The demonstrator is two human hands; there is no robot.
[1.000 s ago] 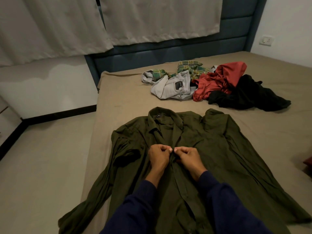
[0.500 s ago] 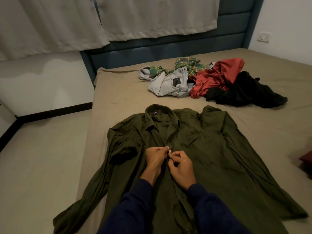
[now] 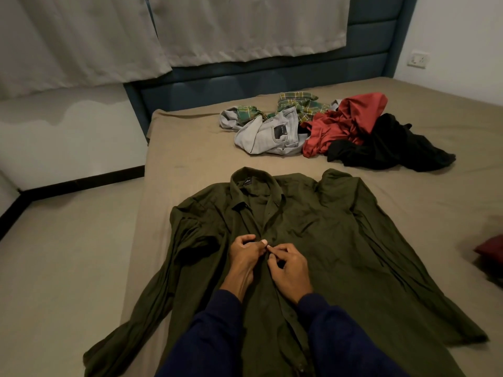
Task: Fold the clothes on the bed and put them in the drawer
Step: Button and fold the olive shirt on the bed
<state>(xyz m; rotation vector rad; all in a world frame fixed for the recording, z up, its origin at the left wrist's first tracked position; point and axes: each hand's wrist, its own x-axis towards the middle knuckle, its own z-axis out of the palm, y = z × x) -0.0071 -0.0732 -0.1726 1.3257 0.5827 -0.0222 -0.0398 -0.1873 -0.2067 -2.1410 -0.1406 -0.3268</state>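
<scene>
both hands have slid down the placket; left hand [image 3: 243,255] and right hand [image 3: 288,268] pinch the shirt [image 3: 340,254], buttoning; next, fold the sleeves in.

1. We find the shirt [image 3: 340,240] to be thin matt olive cloth, creased.
2. We note the bed [image 3: 190,159] sheet as smooth matt tan cloth.
3. We record the red garment [image 3: 351,118] as faintly glossy cloth; the jeans [image 3: 264,137] as coarse grey denim.
</scene>
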